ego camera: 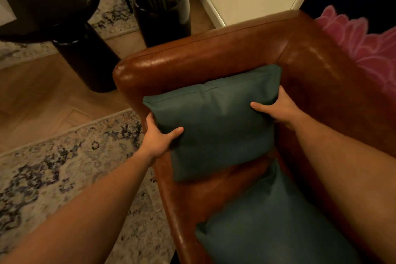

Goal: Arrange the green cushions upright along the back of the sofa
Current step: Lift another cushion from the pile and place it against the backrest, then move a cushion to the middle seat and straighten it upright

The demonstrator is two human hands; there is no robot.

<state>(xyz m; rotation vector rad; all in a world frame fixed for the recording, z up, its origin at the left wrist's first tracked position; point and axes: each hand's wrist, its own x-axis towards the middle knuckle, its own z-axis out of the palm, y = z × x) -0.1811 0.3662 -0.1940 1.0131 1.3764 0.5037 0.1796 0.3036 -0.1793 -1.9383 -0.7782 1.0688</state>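
While both hands, left hand [159, 139] and right hand [276, 109], are clamping the first cushion [214, 122] against the sofa [192, 60] corner, the second cushion [272, 221] is lying flat on its seat; roughly halfway, I reckon.

You're looking at two plain teal-green cushions: the upper cushion [214, 122] and the lower cushion [272, 227], both a single solid colour with no print. Your sofa [214, 53] is glossy reddish-brown leather. Your rug [64, 173] is cream, mottled with dark blue and grey speckles. The floor [42, 96] is light tan wood in a herringbone pattern. The round side table [53, 6] and the planter [162, 21] are black, the plant's leaves dark green. The wall art [364, 45] shows pink petals on black.
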